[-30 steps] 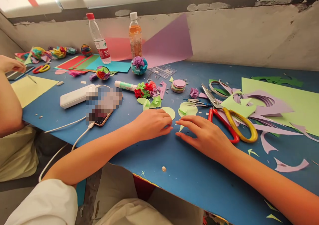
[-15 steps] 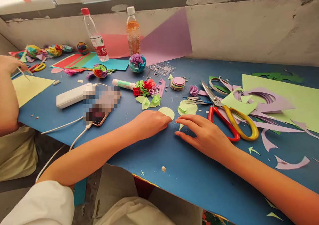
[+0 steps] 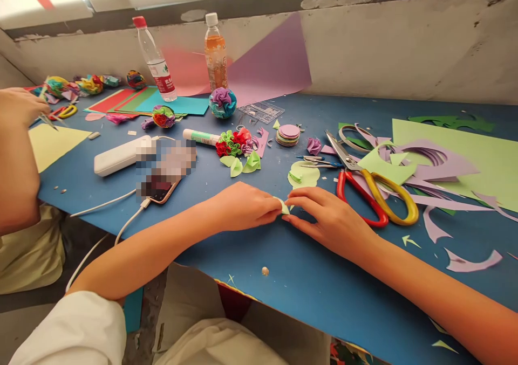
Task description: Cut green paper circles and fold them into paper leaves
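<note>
My left hand [image 3: 253, 206] is closed on a pale green paper piece [image 3: 284, 205], which shows past its fingertips, partly hidden. Just to the right is my right hand [image 3: 319, 208], thumb and fingers apart, its fingertips at the edge of that paper; whether they pinch it is unclear. Behind my hands lie pale green paper discs [image 3: 306, 175] and folded green pieces [image 3: 251, 162]. Large scissors [image 3: 356, 171] with red and yellow handles rest beyond my right hand. A stack of paper discs [image 3: 288, 133] sits farther back.
A phone [image 3: 164, 184] and white power bank [image 3: 121, 156] with cables lie at left. Bottles [image 3: 157, 63], a paper ball [image 3: 222, 103] and a glue stick [image 3: 200, 137] are farther back. Paper scraps [image 3: 437, 160] cover the right. Another person's hand [image 3: 24, 106] holds scissors at far left.
The pale green disc that lay flat by my left hand is now in its fingers, raised and bent. My right hand has come closer to it. The other person's hand has shifted slightly.
</note>
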`<state>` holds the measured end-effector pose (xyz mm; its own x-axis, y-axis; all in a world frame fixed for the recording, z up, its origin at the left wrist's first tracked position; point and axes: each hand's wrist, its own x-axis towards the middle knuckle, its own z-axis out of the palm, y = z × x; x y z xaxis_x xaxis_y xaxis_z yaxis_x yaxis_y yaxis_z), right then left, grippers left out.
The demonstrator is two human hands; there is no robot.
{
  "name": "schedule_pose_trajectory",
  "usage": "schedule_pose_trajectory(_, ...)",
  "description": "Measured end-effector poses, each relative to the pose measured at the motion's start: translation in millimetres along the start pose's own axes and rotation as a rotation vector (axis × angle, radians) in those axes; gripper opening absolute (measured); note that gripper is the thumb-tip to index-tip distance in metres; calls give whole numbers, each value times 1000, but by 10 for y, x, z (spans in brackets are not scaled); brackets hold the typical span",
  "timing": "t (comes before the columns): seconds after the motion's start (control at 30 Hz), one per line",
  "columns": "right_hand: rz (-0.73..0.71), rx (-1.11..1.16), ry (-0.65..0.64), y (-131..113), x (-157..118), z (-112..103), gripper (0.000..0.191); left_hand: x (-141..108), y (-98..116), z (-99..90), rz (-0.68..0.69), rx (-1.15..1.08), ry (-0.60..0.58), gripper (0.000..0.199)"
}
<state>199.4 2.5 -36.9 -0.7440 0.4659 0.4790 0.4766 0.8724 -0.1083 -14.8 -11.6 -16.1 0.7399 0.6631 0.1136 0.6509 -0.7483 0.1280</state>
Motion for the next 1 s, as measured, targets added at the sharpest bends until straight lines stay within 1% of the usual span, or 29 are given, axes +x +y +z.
schedule_pose_trajectory(0.07,5,119,-113,-34,17,-56,18,-37,46,-49,9,-134,-40,21)
schedule_pose_trajectory(0.13,44,242,-254,-72,39,-117,23,-59,66,-107,-15,-263,-96,17)
schedule_pose_trajectory(0.2,129,324,-370,-111,57,-161,24,-70,75,-159,-49,-353,-154,17)
schedule_pose_trajectory(0.27,240,357,-424,-152,67,-171,25,-73,88,-191,-93,-381,-187,21)
schedule_pose_trajectory(0.37,377,319,-402,-213,69,-131,26,-78,132,-193,-163,-288,-185,19)
schedule_pose_trajectory(0.43,412,268,-373,-245,70,-91,25,-87,170,-175,-167,-168,-202,17)
schedule_pose_trajectory(0.53,413,231,-367,-276,77,-52,21,-116,220,-141,-119,-9,-251,21)
schedule_pose_trajectory(0.63,401,193,-370,-292,83,-32,22,-152,251,-109,-70,84,-241,24)
schedule_pose_trajectory(0.7,381,147,-370,-298,82,-18,22,-167,268,-95,-34,121,-225,21)
schedule_pose_trajectory(0.77,363,101,-374,-302,77,2,23,-172,285,-91,-8,141,-236,19)
schedule_pose_trajectory(0.87,351,48,-376,-306,68,35,25,-172,304,-95,10,160,-266,20)
schedule_pose_trajectory(1.0,322,-18,-350,-307,57,69,26,-174,307,-92,23,198,-265,21)
